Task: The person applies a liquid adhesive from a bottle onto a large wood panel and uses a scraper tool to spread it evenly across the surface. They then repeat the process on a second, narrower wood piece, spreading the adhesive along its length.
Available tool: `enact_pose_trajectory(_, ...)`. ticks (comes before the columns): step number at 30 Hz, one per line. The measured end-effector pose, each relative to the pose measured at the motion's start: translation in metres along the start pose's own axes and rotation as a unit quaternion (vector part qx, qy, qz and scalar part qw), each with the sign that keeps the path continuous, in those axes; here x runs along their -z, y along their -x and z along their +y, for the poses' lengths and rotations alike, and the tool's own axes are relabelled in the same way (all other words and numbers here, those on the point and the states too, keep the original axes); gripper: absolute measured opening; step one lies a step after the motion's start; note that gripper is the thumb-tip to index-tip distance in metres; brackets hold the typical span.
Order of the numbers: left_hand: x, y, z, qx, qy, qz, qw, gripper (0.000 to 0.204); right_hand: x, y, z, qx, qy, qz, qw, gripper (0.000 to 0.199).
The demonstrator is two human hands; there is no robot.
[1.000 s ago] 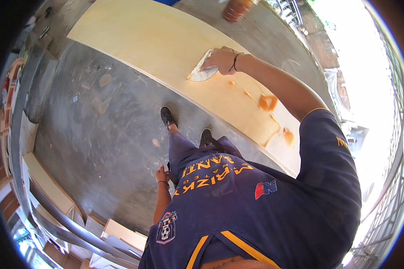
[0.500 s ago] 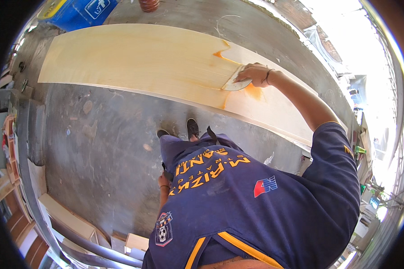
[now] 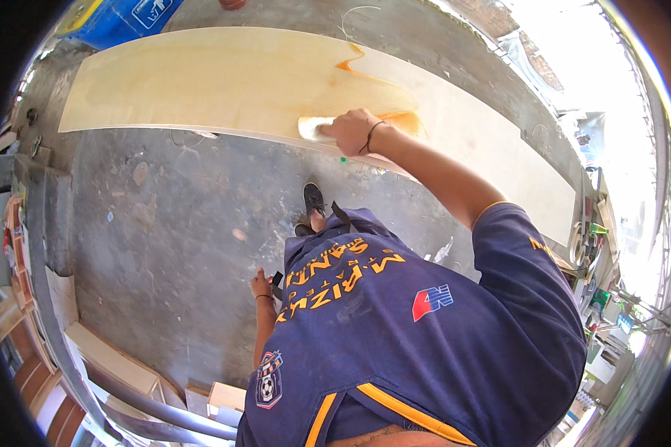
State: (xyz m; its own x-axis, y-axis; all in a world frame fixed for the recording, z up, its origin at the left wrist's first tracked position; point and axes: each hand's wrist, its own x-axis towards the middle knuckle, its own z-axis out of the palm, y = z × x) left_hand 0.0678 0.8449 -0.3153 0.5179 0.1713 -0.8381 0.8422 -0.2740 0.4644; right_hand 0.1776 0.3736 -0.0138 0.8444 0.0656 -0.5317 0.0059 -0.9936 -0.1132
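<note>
A long pale board (image 3: 201, 82) stretches across the far side, with a yellowish, wet-looking coat over its left part. My right hand (image 3: 353, 132) grips a flat whitish spreader (image 3: 314, 128) near the board's near edge; the blade is partly blurred. An orange liquid film (image 3: 404, 121) lies just beyond my right wrist, and another orange streak (image 3: 348, 65) marks the coat's far edge. Low at my left side hangs my left hand (image 3: 261, 284), its fingers curled in beside a dark strap (image 3: 277, 281). Whatever it may hold is hidden.
A blue container (image 3: 130, 21) stands beyond the board's left end, near a reddish-brown pot (image 3: 232, 4) cut by the frame. Below the board is a stained grey floor (image 3: 164, 246). Wooden pieces (image 3: 115, 361) sit at the lower left, and assorted clutter (image 3: 600, 313) lines the right side.
My right hand has drawn the spreader leftward and toward the board's near edge, and the yellowish coat reaches further right. My left hand has swung slightly outward from my side.
</note>
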Motion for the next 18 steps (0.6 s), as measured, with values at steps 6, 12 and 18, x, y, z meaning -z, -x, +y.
enact_pose_trajectory(6,0.01,0.007,-0.063,0.021,-0.026,-0.007,0.999,0.051,0.01,0.033,0.029,-0.013,-0.021,0.057,0.998,0.054)
enact_pose_trajectory(12,0.025,0.001,-0.102,0.028,-0.05,-0.015,0.998,0.051,-0.039,0.043,0.073,-0.064,-0.009,0.064,0.996,0.05)
enact_pose_trajectory(18,0.038,-0.004,-0.112,0.015,-0.011,0.009,1.0,0.051,-0.012,0.081,-0.012,0.028,0.036,0.0,0.999,0.05)
